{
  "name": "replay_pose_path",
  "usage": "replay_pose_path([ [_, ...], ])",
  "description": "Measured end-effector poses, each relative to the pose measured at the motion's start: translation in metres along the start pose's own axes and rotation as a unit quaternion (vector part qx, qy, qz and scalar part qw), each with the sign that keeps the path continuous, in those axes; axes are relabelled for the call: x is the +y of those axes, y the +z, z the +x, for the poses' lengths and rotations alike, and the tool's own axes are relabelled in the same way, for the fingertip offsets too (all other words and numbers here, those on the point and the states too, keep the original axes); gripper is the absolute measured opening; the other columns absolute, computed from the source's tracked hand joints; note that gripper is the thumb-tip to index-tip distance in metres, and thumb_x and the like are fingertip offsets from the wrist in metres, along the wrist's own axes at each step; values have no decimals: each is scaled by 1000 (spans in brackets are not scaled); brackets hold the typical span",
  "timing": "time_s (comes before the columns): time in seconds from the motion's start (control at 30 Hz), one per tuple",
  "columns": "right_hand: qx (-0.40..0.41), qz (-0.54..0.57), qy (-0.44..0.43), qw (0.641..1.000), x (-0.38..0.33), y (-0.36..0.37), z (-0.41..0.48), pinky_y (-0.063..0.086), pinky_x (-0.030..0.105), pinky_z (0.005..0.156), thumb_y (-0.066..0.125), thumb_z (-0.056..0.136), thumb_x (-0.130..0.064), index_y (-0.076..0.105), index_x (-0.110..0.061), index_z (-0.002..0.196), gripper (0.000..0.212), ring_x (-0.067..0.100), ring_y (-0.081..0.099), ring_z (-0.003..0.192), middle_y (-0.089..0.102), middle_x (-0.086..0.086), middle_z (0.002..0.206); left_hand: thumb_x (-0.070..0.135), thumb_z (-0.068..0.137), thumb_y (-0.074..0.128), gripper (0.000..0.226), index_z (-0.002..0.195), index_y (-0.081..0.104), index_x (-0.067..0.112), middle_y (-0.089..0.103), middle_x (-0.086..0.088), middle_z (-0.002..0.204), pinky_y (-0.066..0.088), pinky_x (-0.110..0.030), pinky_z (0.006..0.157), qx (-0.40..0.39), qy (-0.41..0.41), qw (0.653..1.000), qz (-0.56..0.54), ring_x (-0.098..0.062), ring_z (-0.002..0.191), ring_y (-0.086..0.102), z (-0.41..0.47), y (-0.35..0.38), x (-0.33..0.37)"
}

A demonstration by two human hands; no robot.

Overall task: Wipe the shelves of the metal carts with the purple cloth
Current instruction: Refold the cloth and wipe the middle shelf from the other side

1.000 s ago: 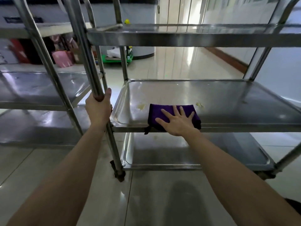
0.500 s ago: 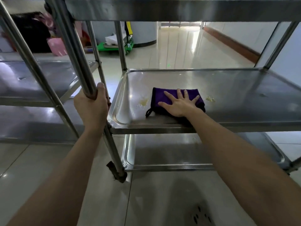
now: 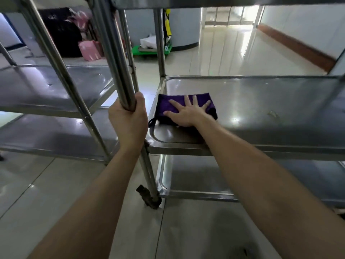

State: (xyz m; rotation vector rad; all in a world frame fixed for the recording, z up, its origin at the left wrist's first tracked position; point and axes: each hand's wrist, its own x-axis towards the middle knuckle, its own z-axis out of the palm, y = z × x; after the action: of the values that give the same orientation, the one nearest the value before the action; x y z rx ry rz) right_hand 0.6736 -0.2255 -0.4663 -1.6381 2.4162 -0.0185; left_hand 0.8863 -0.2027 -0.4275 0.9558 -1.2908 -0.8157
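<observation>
Head view, center: right hand (image 3: pixel 188 114) presses flat, fingers spread, on the purple cloth (image 3: pixel 168 107) at the left end of the shelf (image 3: pixel 261 101); left hand (image 3: pixel 128 118) grasps the cart post (image 3: pixel 115 53). Cloth judged soft and light; hold it by palm pressure.

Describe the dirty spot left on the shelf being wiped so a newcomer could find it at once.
Take the right-hand cart's middle shelf, where the right hand presses the purple cloth flat. Well to the cloth's right, apart from it, lies a small pale smear. Unlike the bright glare spots nearby, it is dull, yellowish and ragged-edged.
</observation>
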Motion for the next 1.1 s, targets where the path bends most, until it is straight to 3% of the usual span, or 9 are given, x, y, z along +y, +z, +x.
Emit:
replay_pose_path([
  [0.1,-3,-7,-31,999,-24,22,-44,-23,86,111,17,93,-93,-1,-56,168,85,44,-23,162,-17,7,180,41,95,68,42,65,49,19,50,-35,68,52,-65,57,-20,-9,1000,-3,-55,63,57,-2,-3,7],
  [0.23,-21,7,-40,999,-25,37,-88,-24,84,111,15,100,-83,-3,-56,167,74,41,-26,162,-20,3,180,44,93,70,61,79,51,-12,53,-38,71,52,-65,57,-55,-20,998,-35,-53,62,57,-3,-8,7],
  [0.37,-40,32,-29,998,-1,36,-104,-24,82,113,15,98,-85,-3,-60,165,74,37,-26,163,-21,-1,180,44,92,70,63,85,51,-16,53,-39,73,53,-66,59,-67,-20,997,-44,-34,60,52,-4,-9,8],
  [0.53,-27,39,32,998,16,27,-71,-25,83,113,20,91,-96,-3,-62,164,84,38,-27,162,-21,1,180,41,93,70,58,83,47,-11,51,-40,74,52,-64,59,-69,-25,996,-41,-33,61,50,2,-6,2],
  [0.73,-7,25,54,998,23,9,4,-21,87,111,16,83,-103,-2,-61,165,94,41,-23,163,-18,5,180,36,95,69,31,85,53,12,47,-36,72,53,-68,63,-43,-10,999,-24,-34,63,47,29,11,-10],
  [0.83,10,16,62,998,17,0,43,-18,89,110,11,79,-105,0,-60,166,98,44,-18,164,-14,7,181,38,94,69,39,75,45,14,44,-24,68,53,-67,63,-25,-7,999,-23,-42,61,45,42,22,-25],
  [0.93,11,7,66,998,7,-10,81,-17,92,107,8,76,-106,-1,-59,166,102,47,-17,163,-12,9,181,39,93,70,49,72,41,5,42,-30,68,52,-65,59,-17,7,999,-30,-51,62,48,52,31,-36],
  [1.1,9,-7,64,998,0,-24,117,-14,93,107,11,82,-103,1,-56,168,98,51,-14,163,-12,11,181,37,94,70,44,66,41,21,41,-10,62,49,-60,58,4,20,1000,-23,-34,59,44,66,49,-42],
])
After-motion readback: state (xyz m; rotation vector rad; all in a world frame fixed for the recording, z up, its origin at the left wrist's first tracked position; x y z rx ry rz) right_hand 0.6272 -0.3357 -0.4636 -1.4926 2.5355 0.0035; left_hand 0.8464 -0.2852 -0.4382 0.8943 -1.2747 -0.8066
